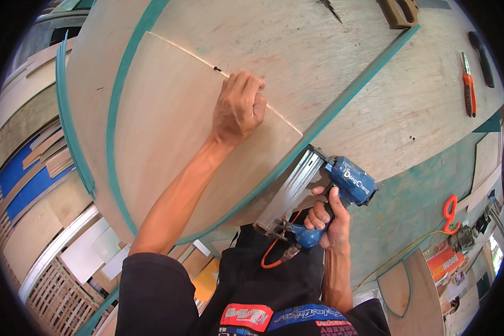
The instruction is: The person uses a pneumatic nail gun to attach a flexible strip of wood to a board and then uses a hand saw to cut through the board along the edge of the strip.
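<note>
My left hand (pixel 239 109) is curled closed over a pale plywood panel (pixel 168 117), its knuckles up. It rests on the straight, bright-edged seam (pixel 285 119) where this panel meets the larger sheet beyond; whatever its fingers may hold is hidden. A small dark piece (pixel 217 69) sits on the seam just past the hand. My right hand (pixel 329 221) is wrapped round the handle of a blue nail gun (pixel 350 182). The gun's silver magazine (pixel 294 190) slants down to the left, close to the green edge strip (pixel 353 92). An orange air hose (pixel 270 257) hangs from its handle.
A handsaw with a wooden handle (pixel 399 12) lies at the far edge. Orange-handled pliers (pixel 469 92) and a black-handled tool (pixel 481 59) lie at the right. Wood strips (pixel 45 148) are stacked at the left; an orange hook (pixel 449 213) stands out lower right.
</note>
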### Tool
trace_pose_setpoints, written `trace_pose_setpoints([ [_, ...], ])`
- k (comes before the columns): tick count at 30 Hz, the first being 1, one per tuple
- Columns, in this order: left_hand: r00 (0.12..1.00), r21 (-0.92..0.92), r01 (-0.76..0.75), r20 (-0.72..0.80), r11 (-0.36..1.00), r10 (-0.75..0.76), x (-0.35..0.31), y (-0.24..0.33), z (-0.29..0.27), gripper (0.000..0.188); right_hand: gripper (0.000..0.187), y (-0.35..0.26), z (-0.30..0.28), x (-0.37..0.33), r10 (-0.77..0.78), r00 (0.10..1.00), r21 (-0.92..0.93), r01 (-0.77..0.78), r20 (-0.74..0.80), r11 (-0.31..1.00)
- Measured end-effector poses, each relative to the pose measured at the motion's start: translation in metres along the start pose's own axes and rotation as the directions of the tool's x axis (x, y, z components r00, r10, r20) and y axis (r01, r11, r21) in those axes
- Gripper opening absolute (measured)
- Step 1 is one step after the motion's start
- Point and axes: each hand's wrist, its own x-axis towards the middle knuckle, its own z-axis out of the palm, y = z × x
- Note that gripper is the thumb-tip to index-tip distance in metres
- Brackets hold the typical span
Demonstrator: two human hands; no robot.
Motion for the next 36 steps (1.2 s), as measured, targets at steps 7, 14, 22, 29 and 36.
trace_pose_setpoints([
  [7, 1.0, 0.075, -0.015, 0.007, 0.997, 0.014, 0.0, -0.004, -0.005, 0.011, 0.045, -0.001, -0.002, 0.002, 0.028, 0.999, -0.06, -0.026, 0.038, 0.998],
  [14, 1.0, 0.088, 0.004, -0.013, 0.996, -0.003, -0.001, -0.006, -0.001, 0.003, 0.046, 0.0, -0.003, 0.011, 0.004, 0.994, -0.043, 0.001, 0.114, 0.999],
  [22, 0.999, -0.037, -0.034, 0.018, 0.999, 0.035, -0.002, 0.009, 0.001, 0.008, 0.047, 0.022, -0.022, 0.006, -0.101, 0.991, 0.024, 0.099, 0.091, 0.995],
  [29, 0.999, -0.108, -0.03, -0.049, 0.994, 0.025, -0.003, 0.002, 0.008, 0.003, 0.046, 0.018, -0.019, 0.008, -0.082, 0.994, -0.001, 0.082, 0.075, 0.997],
  [36, 0.999, -0.099, 0.001, -0.036, 0.995, -0.005, 0.0, 0.005, 0.008, 0.003, 0.046, 0.017, -0.017, 0.008, -0.103, 0.992, -0.009, 0.104, 0.076, 0.995],
])
